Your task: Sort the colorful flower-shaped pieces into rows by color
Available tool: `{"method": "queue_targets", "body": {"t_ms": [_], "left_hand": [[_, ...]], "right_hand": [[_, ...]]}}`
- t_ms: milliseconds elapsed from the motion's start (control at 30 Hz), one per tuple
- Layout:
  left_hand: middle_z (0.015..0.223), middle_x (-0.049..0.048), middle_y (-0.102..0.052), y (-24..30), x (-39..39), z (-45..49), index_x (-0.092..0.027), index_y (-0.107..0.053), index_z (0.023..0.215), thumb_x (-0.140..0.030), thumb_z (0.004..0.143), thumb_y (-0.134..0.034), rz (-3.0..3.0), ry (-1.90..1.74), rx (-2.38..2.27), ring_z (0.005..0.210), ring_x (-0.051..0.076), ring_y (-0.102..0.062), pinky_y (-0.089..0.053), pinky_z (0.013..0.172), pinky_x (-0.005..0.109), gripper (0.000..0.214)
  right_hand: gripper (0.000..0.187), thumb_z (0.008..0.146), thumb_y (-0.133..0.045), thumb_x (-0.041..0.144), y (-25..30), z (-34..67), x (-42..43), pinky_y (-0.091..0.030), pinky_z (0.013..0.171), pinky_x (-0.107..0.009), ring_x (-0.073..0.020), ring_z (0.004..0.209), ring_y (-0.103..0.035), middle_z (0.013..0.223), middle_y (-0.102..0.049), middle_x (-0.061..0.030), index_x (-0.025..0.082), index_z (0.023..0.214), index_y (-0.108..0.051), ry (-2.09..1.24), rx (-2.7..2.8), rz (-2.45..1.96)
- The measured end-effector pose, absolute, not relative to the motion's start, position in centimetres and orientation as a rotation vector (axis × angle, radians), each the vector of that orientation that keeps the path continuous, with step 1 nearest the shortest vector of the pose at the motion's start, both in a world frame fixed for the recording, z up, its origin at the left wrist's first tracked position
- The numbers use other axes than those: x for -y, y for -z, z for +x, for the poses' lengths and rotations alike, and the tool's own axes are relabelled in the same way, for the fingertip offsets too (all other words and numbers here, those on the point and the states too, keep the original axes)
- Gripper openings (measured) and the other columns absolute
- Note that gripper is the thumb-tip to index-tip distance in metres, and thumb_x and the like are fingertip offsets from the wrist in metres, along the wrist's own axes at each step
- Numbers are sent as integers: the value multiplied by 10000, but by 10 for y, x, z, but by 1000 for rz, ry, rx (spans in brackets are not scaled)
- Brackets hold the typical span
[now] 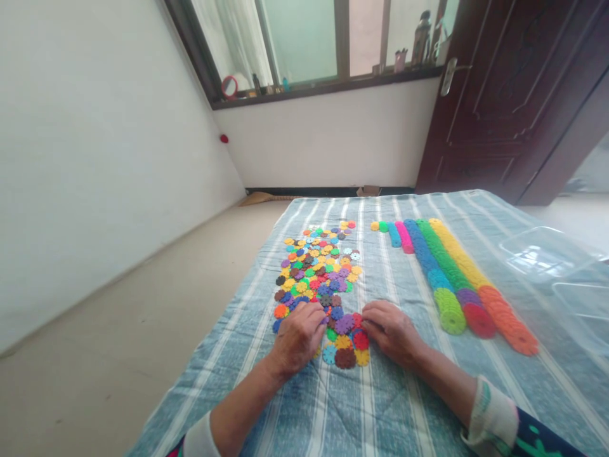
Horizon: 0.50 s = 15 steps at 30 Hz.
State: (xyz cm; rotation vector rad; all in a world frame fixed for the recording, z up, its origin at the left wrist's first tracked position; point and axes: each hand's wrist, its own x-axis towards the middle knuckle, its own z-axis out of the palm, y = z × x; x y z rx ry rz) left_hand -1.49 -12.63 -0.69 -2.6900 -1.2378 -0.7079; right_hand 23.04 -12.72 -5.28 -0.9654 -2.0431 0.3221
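A loose pile of multicoloured plastic snowflake discs (326, 287) lies flat on the striped cloth. My left hand (299, 333) rests over the pile's near left side, its fingers curled together beside a small purple disc. At the near right edge of the pile is my right hand (392, 333), fingers bent and close together, their tips by a red disc (361, 341). What either hand pinches, if anything, is hidden. Between the hands lie a large purple disc (344, 324), a brown disc (345, 358) and several others.
To the right, overlapping discs lie in colour-sorted rows, including a yellow row (457, 251), a green row (440, 254) and an orange row (509, 320). Two clear plastic containers, one farther back (547, 251), stand at the right. The cloth (304, 419) drops off at the left edge.
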Motion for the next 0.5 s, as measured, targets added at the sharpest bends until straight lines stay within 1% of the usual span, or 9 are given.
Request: {"method": "queue_targets", "body": {"t_ms": [100, 233, 300, 367, 400, 500], "left_hand": [[921, 70, -707, 12, 126, -17, -176, -654, 849, -127, 901, -486, -2644, 787, 1230, 863, 184, -643, -545, 791, 329, 183], [893, 64, -710, 13, 128, -17, -178, -648, 824, -131, 891, -504, -2658, 862, 1205, 825, 176, -645, -553, 769, 315, 165], [887, 62, -711, 11, 129, -17, -182, -648, 812, -152, 887, -519, -2674, 886, 1212, 822, 175, -644, -555, 761, 311, 153], [884, 62, -711, 9, 131, -16, -187, -653, 809, -175, 886, -527, -2693, 883, 1235, 821, 175, -644, -558, 757, 311, 147], [884, 62, -711, 8, 132, -16, -190, -655, 810, -183, 882, -534, -2701, 875, 1242, 820, 177, -645, -560, 758, 315, 141], [885, 60, -713, 9, 132, -16, -200, -656, 809, -203, 864, -563, -2691, 889, 1247, 817, 186, -650, -566, 757, 326, 109]], "right_hand": [[177, 946, -514, 222, 54, 230, 127, -514, 797, -339, -191, 867, -630, 939, -686, -76, 205, 888, -681, -310, 2059, -972], [175, 952, -503, 220, 53, 230, 128, -509, 791, -341, -192, 858, -623, 918, -681, -75, 204, 878, -661, -297, 2086, -974], [163, 955, -504, 244, 51, 230, 130, -509, 783, -344, -195, 854, -622, 915, -676, -78, 205, 888, -647, -281, 2097, -975], [151, 951, -526, 304, 48, 229, 131, -509, 789, -352, -205, 878, -623, 947, -675, -88, 203, 946, -639, -253, 2117, -965], [181, 945, -541, 348, 46, 229, 132, -508, 799, -360, -214, 903, -622, 977, -673, -96, 200, 994, -634, -237, 2138, -946], [392, 922, -551, 513, 39, 229, 136, -494, 850, -392, -236, 978, -602, 1070, -653, -118, 190, 1138, -594, -221, 2239, -851]]}}
